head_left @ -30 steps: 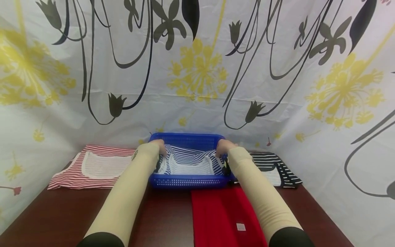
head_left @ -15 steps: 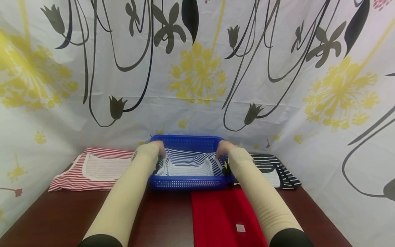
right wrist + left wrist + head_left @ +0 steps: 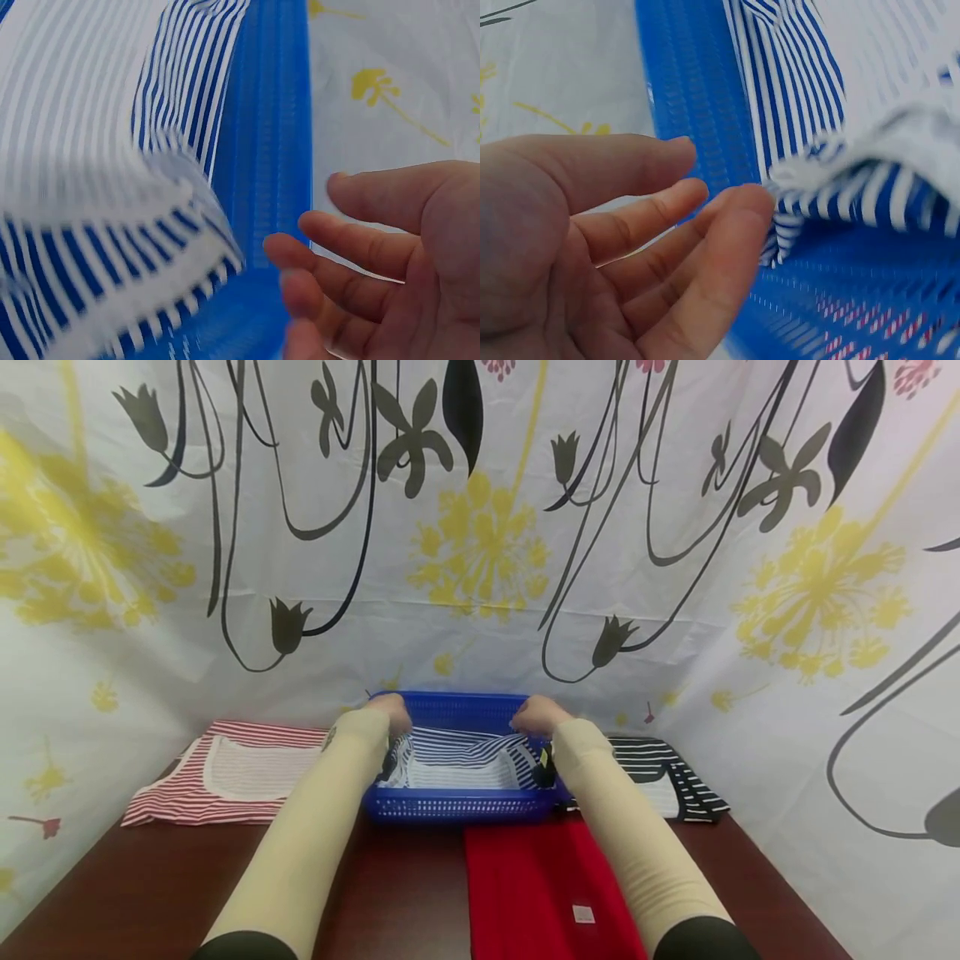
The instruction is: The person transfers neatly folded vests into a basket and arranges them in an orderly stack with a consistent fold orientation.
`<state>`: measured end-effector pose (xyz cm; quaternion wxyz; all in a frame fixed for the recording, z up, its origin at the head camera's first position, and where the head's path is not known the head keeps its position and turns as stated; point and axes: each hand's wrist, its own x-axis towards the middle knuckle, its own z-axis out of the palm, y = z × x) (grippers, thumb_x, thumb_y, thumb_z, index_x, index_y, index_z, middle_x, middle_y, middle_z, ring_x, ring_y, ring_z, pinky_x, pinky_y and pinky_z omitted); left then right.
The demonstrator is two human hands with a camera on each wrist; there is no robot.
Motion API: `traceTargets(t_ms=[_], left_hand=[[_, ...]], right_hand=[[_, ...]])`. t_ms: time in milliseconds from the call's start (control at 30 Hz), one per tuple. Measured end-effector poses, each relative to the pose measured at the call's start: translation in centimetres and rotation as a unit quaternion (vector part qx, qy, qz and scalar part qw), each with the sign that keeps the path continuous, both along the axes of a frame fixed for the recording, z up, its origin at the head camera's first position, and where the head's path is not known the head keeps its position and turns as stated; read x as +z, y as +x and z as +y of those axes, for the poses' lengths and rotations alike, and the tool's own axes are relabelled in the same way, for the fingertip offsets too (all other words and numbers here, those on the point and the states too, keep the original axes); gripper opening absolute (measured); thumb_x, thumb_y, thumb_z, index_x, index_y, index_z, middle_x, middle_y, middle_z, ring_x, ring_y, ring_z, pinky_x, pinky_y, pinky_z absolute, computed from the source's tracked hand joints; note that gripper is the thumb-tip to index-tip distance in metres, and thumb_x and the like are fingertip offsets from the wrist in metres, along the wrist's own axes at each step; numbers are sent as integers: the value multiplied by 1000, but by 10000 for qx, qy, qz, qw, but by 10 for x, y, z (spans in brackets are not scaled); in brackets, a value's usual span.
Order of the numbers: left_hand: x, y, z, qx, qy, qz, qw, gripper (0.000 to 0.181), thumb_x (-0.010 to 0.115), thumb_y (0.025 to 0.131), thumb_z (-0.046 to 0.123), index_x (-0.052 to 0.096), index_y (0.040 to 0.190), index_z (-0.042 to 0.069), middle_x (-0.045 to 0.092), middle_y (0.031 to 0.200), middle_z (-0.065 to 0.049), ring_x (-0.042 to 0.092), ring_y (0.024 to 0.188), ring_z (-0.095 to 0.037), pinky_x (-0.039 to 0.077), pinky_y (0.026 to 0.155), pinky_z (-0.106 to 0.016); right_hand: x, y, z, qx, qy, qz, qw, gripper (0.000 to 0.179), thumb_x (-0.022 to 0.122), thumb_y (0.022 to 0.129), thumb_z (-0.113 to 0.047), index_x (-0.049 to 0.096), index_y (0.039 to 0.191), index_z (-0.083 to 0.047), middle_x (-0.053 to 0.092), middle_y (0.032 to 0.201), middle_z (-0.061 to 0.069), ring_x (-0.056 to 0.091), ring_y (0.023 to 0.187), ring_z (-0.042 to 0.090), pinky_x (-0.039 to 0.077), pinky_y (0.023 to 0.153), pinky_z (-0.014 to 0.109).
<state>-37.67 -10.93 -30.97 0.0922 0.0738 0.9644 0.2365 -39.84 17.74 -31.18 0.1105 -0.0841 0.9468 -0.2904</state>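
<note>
A blue plastic basket (image 3: pixel 459 808) with perforated walls stands at the back middle of the table. Inside lies a blue-and-white striped garment (image 3: pixel 465 752) with a paler panel at its front. My left hand (image 3: pixel 392 713) hovers over the basket's left side. In the left wrist view its thumb and fingers (image 3: pixel 731 247) are apart and loosely bent, fingertips right by the garment's edge (image 3: pixel 795 82). Over the right side is my right hand (image 3: pixel 538 717). The right wrist view has its relaxed fingers (image 3: pixel 352 281) beside the cloth (image 3: pixel 180 90), holding nothing.
A red-and-white striped garment (image 3: pixel 255 768) lies left of the basket, partly behind my left forearm. On the right is a black-and-white striped one (image 3: pixel 652 760). Red cloth (image 3: pixel 525 877) with a small white label lies in front. A patterned sheet (image 3: pixel 480 527) hangs behind the table.
Both hands have let go of the striped garment and risen slightly, the right also moving inward. The garment stays in the basket. The head view has tilted up a little.
</note>
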Motion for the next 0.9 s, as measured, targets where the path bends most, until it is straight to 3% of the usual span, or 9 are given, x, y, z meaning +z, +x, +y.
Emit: traceTargets(t_ms=[67,133,200,267,433,500,667,833,900], left_hand=[[-1,0,2,10,642,-343,9973,15,60,88,5,64,97,-7,56,70,-6,54,59,-14,51,61,-27],[-4,0,4,112,1077,-689,9917,22,60,91,6,61,107,-10,53,65,-3,52,51,-11,50,57,-25],[-6,1,5,164,1127,-895,9895,31,61,92,10,59,116,-10,57,68,-6,54,53,-13,51,59,-27],[-8,2,4,169,778,-913,9926,39,63,92,17,58,123,-7,64,82,-11,60,65,-18,54,67,-32],[-10,5,2,-9,148,-918,9957,54,63,92,31,53,133,-3,58,126,-22,57,111,-34,48,94,-45],[-11,8,-1,156,315,-1110,9932,63,65,90,35,48,139,0,51,136,-23,54,117,-38,47,95,-48],[-15,9,-4,813,923,-1579,9798,77,72,83,43,42,146,11,43,143,-22,54,113,-41,50,87,-53],[-18,9,-3,1188,1364,-1693,9688,79,78,77,43,47,143,11,46,139,-24,59,102,-42,53,77,-52],[-17,11,-2,1329,1595,-1765,9622,81,79,76,41,46,143,9,45,138,-26,59,101,-45,53,76,-53]], right_hand=[[-1,1,-4,-51,-409,-302,9987,19,58,95,-15,64,90,2,58,72,5,47,55,14,44,53,28],[-3,2,-7,-67,-747,-671,9949,28,53,99,-16,60,113,7,63,95,17,59,70,21,53,64,35],[-5,3,-10,-36,-854,-953,9918,41,49,101,-19,49,133,7,58,121,26,63,96,31,54,80,45],[-7,5,-13,-43,-992,-1232,9874,50,47,102,-21,38,142,7,45,137,33,55,116,40,49,92,50],[-11,10,-15,-203,-823,-1376,9868,65,51,101,-28,23,149,6,29,149,30,37,132,45,42,100,51],[-13,10,-15,-224,-633,-1341,9887,68,53,100,-31,24,149,6,28,151,27,35,134,44,43,100,50],[-19,7,-14,-68,-247,-1361,9904,74,56,97,-37,25,149,5,26,153,25,33,135,43,40,103,50],[-23,4,-13,-4,303,-1284,9913,79,58,93,-46,29,150,1,31,152,21,39,133,39,38,105,48],[-24,4,-12,-11,218,-1303,9912,78,59,93,-44,30,149,1,32,152,22,39,133,40,39,104,49]])
